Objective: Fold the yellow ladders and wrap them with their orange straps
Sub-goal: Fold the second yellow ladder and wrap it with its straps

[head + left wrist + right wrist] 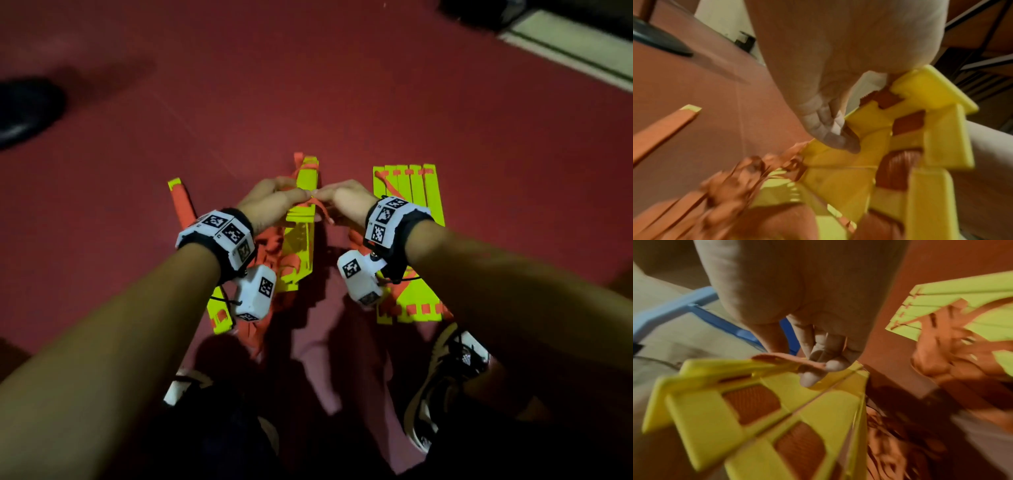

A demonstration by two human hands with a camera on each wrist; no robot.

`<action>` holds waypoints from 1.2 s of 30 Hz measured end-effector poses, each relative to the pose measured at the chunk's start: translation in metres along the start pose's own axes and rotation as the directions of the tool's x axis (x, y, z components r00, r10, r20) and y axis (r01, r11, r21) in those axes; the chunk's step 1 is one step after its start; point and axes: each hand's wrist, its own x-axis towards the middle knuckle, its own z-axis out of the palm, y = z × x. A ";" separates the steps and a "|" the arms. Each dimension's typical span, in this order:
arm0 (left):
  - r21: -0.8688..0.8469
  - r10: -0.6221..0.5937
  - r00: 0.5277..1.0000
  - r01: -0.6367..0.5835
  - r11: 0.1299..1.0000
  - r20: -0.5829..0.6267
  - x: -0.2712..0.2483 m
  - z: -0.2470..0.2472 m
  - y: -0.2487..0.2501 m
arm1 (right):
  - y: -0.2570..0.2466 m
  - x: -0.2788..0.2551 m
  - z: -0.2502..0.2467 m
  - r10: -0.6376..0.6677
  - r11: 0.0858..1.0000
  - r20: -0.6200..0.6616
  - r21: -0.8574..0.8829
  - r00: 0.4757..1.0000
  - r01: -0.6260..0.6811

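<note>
A folded stack of yellow ladder rungs (pixel 301 222) stands on the red floor between my hands, with loose orange strap (pixel 270 246) bunched beside it. My left hand (pixel 291 195) grips the top of the stack; in the left wrist view its fingers (pixel 838 139) curl round the yellow rungs (pixel 900 146). My right hand (pixel 329 197) meets it from the right. Its fingertips (pixel 818 369) pinch an end of orange strap (pixel 785 357) above the yellow ladder (pixel 715 410). A second folded ladder (pixel 411 192) lies flat to the right, orange straps across it.
A narrow orange and yellow piece (pixel 180 202) lies left of the stack, another yellow piece (pixel 219 315) lower left. My shoes (pixel 445 377) are at the near edge. A dark object (pixel 24 109) sits far left, a white strip (pixel 575 44) top right.
</note>
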 end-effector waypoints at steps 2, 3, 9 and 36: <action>-0.068 0.046 0.999 -0.046 0.997 0.005 -0.004 -0.001 0.020 | -0.018 -0.007 -0.007 -0.049 0.999 -0.001 0.022 0.999 0.049; -0.078 0.067 0.998 -0.067 0.995 0.006 -0.007 -0.002 0.031 | -0.027 -0.010 -0.010 -0.070 0.997 -0.005 0.043 0.998 0.070; -0.149 0.160 0.986 -0.151 0.977 0.055 -0.024 -0.012 0.085 | -0.074 -0.016 -0.027 -0.139 0.990 -0.046 -0.018 0.989 0.138; 0.529 0.389 0.920 -0.348 0.773 0.037 0.011 -0.027 0.124 | -0.136 -0.033 -0.081 -0.397 0.901 0.002 -0.191 0.918 0.390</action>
